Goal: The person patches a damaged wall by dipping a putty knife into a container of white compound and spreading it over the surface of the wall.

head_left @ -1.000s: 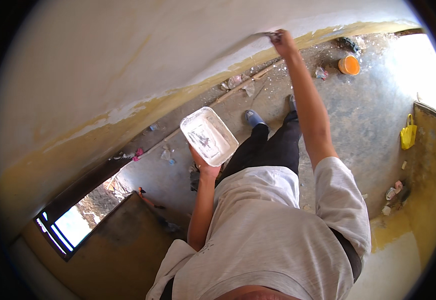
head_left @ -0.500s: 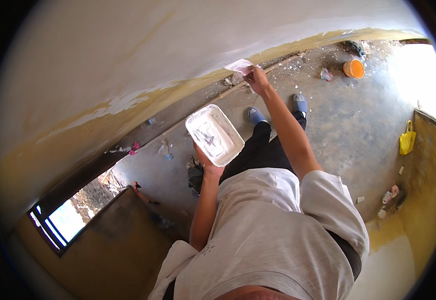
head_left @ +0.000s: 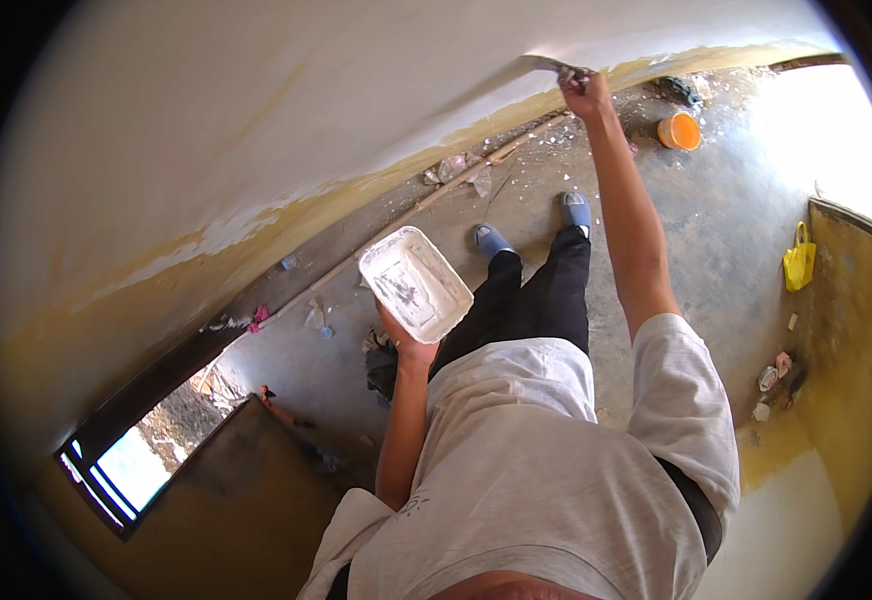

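Note:
My left hand (head_left: 408,340) holds a white rectangular plastic tub (head_left: 426,290) from below and behind. White residue and grey smears coat the tub's inside. Up at the wall, my right hand (head_left: 584,92) is closed round a putty knife (head_left: 546,64). Its flat blade lies against, or very near, the wall (head_left: 356,90). White filler covers the wall's upper part, while a yellowish band with ragged white patches runs along its lower part. Part of the knife's handle is hidden by my fingers.
An orange bucket (head_left: 679,131) stands by the wall at the far right. A wooden pole (head_left: 436,196) and crumpled plastic lie along the wall's foot. A yellow bag (head_left: 799,262) hangs at right. Debris (head_left: 771,378) lies on the floor, and a window opening (head_left: 136,455) is at left.
My right hand has moved right and farther up to the wall with the putty knife, whose blade has turned from flat-facing to edge-on. The tub has shifted slightly left and down in view.

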### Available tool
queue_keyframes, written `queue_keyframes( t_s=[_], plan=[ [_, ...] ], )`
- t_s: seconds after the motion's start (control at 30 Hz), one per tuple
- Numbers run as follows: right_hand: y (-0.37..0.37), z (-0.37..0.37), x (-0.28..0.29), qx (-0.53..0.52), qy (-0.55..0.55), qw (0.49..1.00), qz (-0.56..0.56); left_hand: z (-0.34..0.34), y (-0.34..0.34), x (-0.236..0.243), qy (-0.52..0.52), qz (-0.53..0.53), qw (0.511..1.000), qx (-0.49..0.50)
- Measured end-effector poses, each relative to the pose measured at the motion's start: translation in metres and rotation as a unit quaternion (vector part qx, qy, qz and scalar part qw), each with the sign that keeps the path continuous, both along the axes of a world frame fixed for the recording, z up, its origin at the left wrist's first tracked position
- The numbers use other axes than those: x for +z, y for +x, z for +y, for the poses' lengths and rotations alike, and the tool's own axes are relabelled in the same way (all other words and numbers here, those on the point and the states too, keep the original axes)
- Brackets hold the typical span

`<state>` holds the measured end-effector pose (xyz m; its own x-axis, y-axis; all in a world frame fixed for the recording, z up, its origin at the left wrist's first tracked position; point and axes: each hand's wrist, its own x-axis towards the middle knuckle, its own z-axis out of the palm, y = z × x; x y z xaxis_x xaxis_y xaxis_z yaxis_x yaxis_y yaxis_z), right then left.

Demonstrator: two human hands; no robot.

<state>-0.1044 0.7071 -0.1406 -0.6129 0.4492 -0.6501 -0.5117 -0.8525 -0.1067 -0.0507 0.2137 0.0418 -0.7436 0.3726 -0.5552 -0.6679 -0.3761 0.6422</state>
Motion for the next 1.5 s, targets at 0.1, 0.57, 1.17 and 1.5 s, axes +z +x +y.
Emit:
queue_keyframes(
  t_s=[0.1, 0.57, 1.17, 1.5],
  plan=[
    [0.026, 0.01, 0.039, -0.081, 0.039, 0.994, -0.056, 0.007, -0.002, 0.006, 0.019, -0.034, 0.999, 0.003],
    [-0.032, -0.107, 0.053, 0.221, 0.122, 0.965, -0.068, 0.046, 0.004, 0.047, 0.056, -0.078, 0.995, 0.024],
    [0.017, -0.156, 0.087, 0.276, 0.179, 0.921, -0.208, 0.076, 0.036, 0.052, 0.063, -0.003, 0.994, 0.089],
    [0.125, -0.144, 0.279, 0.267, 0.452, 0.835, -0.167, 0.121, 0.032, 0.115, 0.157, 0.031, 0.978, 0.135]
  ],
)
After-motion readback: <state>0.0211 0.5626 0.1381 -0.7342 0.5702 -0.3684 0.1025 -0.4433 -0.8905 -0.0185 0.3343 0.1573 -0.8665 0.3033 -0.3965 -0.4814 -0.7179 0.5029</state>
